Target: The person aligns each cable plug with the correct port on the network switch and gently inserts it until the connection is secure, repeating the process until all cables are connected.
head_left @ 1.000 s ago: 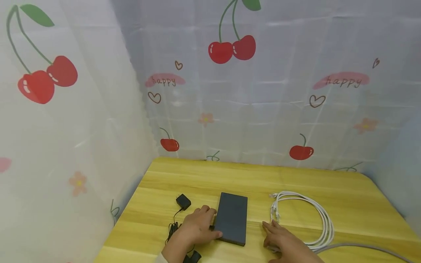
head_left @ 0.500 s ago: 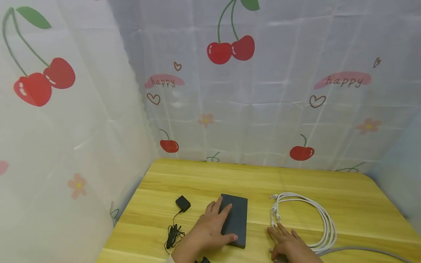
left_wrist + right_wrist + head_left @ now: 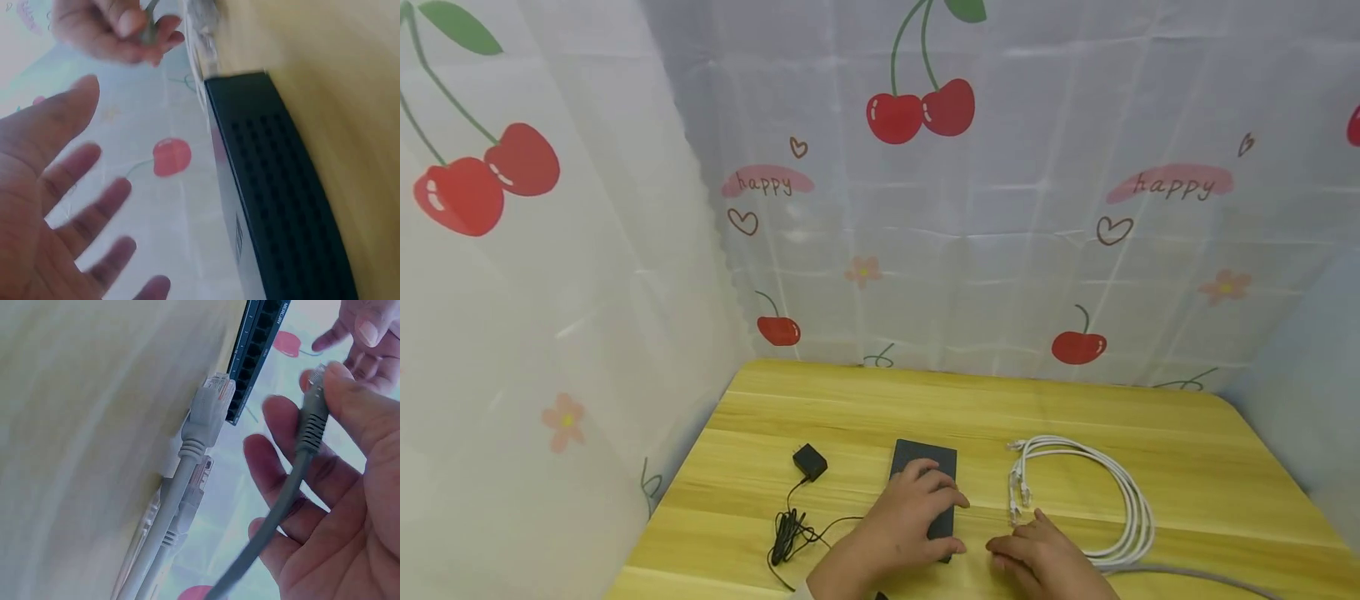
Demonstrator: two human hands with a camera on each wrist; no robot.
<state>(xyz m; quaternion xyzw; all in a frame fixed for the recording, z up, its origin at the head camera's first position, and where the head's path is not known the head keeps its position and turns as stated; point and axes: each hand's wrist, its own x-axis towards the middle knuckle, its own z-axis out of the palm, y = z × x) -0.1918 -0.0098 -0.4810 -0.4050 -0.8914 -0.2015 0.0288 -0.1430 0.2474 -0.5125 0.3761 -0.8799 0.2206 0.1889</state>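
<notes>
A dark network switch (image 3: 927, 452) lies flat on the table; its row of ports (image 3: 250, 362) shows in the right wrist view. My left hand (image 3: 906, 521) hovers over the switch with fingers spread and loosely bent. In the left wrist view that hand appears apart from the switch's vented side (image 3: 275, 175), holding nothing. Between thumb and forefinger, my right hand (image 3: 350, 462) pinches the plug (image 3: 314, 412) of a grey Ethernet cable (image 3: 262, 531). This hand is right of the switch, near the loose plugs (image 3: 1018, 487) of a white cable coil.
The white Ethernet cable coil (image 3: 1138, 508) lies to the right, with the grey cable (image 3: 1195, 573) trailing off past it. On the left sit a black power adapter (image 3: 809, 462) and its bundled cord (image 3: 786, 533). A printed curtain (image 3: 925, 250) encloses the wooden table (image 3: 850, 400).
My left hand has shifted from the switch's left edge to above its top. My right hand has drawn slightly nearer the table's front. The switch stays about where it was.
</notes>
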